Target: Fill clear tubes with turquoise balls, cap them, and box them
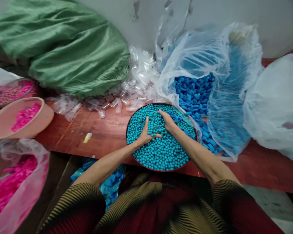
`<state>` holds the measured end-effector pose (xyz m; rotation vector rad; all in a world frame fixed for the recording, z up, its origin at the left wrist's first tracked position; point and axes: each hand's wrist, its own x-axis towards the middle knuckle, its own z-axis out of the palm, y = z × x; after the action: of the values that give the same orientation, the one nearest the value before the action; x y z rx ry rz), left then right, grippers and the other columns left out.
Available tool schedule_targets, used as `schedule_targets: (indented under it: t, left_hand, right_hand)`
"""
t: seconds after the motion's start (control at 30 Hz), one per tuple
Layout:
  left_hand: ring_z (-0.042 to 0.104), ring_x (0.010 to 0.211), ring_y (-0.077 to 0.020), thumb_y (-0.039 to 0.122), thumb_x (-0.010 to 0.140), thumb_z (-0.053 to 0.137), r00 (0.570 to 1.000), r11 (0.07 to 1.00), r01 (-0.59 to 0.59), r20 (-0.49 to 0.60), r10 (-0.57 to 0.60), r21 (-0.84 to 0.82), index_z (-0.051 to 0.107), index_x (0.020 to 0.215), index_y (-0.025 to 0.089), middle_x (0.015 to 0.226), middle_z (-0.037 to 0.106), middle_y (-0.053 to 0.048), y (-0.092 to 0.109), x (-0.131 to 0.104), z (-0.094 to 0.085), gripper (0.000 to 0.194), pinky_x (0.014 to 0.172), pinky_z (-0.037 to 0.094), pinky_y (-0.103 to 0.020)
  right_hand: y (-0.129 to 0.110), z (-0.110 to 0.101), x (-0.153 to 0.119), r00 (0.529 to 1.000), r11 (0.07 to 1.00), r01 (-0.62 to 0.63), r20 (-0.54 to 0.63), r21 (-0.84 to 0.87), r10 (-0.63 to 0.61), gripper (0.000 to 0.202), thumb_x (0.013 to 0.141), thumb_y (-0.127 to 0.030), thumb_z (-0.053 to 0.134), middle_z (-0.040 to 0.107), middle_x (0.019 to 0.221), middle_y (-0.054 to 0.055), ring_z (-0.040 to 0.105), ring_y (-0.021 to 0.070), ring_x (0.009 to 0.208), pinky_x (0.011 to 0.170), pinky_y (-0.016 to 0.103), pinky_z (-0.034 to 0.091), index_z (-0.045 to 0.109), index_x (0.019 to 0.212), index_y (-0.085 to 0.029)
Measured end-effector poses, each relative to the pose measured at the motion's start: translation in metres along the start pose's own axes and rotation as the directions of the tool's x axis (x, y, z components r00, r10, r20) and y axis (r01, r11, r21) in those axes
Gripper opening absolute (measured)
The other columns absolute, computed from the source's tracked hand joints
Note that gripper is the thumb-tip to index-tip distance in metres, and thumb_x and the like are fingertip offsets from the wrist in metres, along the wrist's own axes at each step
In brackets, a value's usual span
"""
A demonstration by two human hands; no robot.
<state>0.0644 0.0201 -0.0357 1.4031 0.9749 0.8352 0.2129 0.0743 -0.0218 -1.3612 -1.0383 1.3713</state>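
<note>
A round, red-rimmed tray full of small turquoise balls (161, 159) sits at the table's front edge. Over its left half is my left hand (146, 135), thumb and a finger spread apart, low among the balls. My right hand (166, 119) reaches into the upper middle of the tray, its fingers pointing up and left; what lies under them is hidden. A few blue plastic pieces (177, 117) rest on the balls just right of my right hand. Between the two hands, balls and a small dark-edged item too small to name are visible.
Clear plastic pieces (141, 78) are heaped behind the tray beside a green sack (73, 48). An open bag of blue pieces (194, 94) stands to the right, near a white bag (278, 104). Pink pieces fill a basin (42, 115) and a bag (12, 185) at left.
</note>
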Motion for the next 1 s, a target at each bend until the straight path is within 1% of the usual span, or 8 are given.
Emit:
schedule_targets:
  t: [0.07, 0.17, 0.37, 0.5, 0.6, 0.7, 0.87, 1.0]
  left_hand:
    - [0.025, 0.138, -0.0293, 0.043, 0.053, 0.082, 1.0, 0.999, -0.021, -0.011, 0.021, 0.05, -0.007, 0.146, 0.021, 0.149, 0.024, -0.016, -0.003, 0.0, 0.0, 0.131, 0.114, 0.017, -0.048]
    - [0.025, 0.138, -0.0299, 0.045, 0.053, 0.082, 0.998, 0.989, -0.045, -0.035, 0.05, 0.139, -0.002, 0.146, 0.02, 0.15, 0.023, -0.015, -0.009, 0.001, -0.001, 0.127, 0.114, 0.02, -0.048]
    - [0.039, 0.129, -0.032, 0.048, 0.058, 0.077, 0.998, 0.965, -0.048, -0.025, 0.056, 0.256, 0.021, 0.143, 0.015, 0.136, 0.043, -0.016, -0.008, 0.0, -0.003, 0.106, 0.109, 0.029, -0.05]
    - [0.036, 0.131, -0.0305, 0.041, 0.062, 0.075, 0.985, 0.899, -0.016, -0.147, 0.089, 0.438, 0.023, 0.14, 0.014, 0.138, 0.04, -0.017, 0.012, -0.02, -0.005, 0.098, 0.108, 0.032, -0.046]
    - [0.047, 0.119, -0.0271, 0.029, 0.073, 0.067, 0.96, 0.794, 0.004, -0.224, 0.167, 0.608, 0.042, 0.126, 0.014, 0.126, 0.049, -0.015, 0.026, -0.039, -0.001, 0.06, 0.1, 0.04, -0.043]
    - [0.055, 0.102, -0.0235, 0.025, 0.078, 0.063, 0.96, 0.698, -0.012, -0.186, 0.207, 0.716, 0.054, 0.106, 0.015, 0.105, 0.059, -0.009, 0.032, -0.051, 0.007, 0.031, 0.092, 0.044, -0.04]
    - [0.058, 0.091, -0.0196, 0.025, 0.08, 0.063, 0.967, 0.689, -0.016, -0.163, 0.194, 0.724, 0.057, 0.101, 0.017, 0.095, 0.063, -0.005, 0.029, -0.046, 0.011, 0.023, 0.084, 0.046, -0.034]
    - [0.059, 0.086, -0.0185, 0.024, 0.081, 0.061, 0.972, 0.676, -0.006, -0.154, 0.177, 0.736, 0.06, 0.096, 0.017, 0.089, 0.065, -0.004, 0.026, -0.042, 0.008, 0.017, 0.082, 0.046, -0.032]
  right_hand:
    - [-0.003, 0.004, -0.01, 0.999, 0.993, -0.031, -0.037, 0.115, 0.035, 0.041, 0.077, -0.056, 0.05, 0.068, 0.075, 0.001, 0.062, 0.0188, 0.08, 0.08, 0.035, 0.049, 0.066, 0.085, -0.019]
    - [-0.007, 0.014, -0.03, 0.985, 0.989, 0.14, -0.091, -0.057, -0.144, 0.035, 0.077, -0.051, 0.053, 0.068, 0.085, 0.002, 0.06, 0.0192, 0.087, 0.088, 0.036, 0.045, 0.067, 0.086, -0.019]
    - [-0.01, 0.013, -0.063, 0.865, 0.791, 0.5, 0.172, -0.351, -0.47, 0.032, 0.082, -0.034, 0.054, 0.061, 0.119, 0.008, 0.052, 0.0201, 0.114, 0.102, 0.038, 0.036, 0.064, 0.109, -0.021]
    - [-0.011, -0.015, -0.07, 0.911, 0.802, 0.398, 0.087, -0.446, -0.403, 0.026, 0.084, -0.028, 0.05, 0.067, 0.103, 0.009, 0.059, 0.0204, 0.1, 0.095, 0.038, 0.042, 0.067, 0.1, -0.017]
    - [-0.012, -0.026, -0.074, 0.936, 0.759, 0.346, 0.143, -0.552, -0.323, 0.021, 0.084, -0.023, 0.051, 0.068, 0.095, 0.008, 0.062, 0.0202, 0.091, 0.089, 0.036, 0.044, 0.067, 0.095, -0.015]
    - [-0.013, -0.023, -0.078, 0.919, 0.602, 0.392, 0.273, -0.696, -0.283, 0.019, 0.083, -0.02, 0.053, 0.068, 0.094, 0.009, 0.061, 0.0209, 0.09, 0.086, 0.035, 0.044, 0.066, 0.096, -0.015]
    - [-0.027, -0.009, -0.081, 0.884, 0.307, 0.461, 0.404, -0.832, -0.233, 0.024, 0.088, -0.025, 0.049, 0.065, 0.1, 0.008, 0.058, 0.0202, 0.095, 0.082, 0.031, 0.042, 0.062, 0.108, -0.019]
    - [-0.051, 0.001, -0.074, 0.875, 0.124, 0.483, 0.481, -0.867, -0.048, 0.025, 0.09, -0.025, 0.046, 0.065, 0.1, 0.007, 0.059, 0.0191, 0.093, 0.074, 0.026, 0.04, 0.059, 0.11, -0.02]
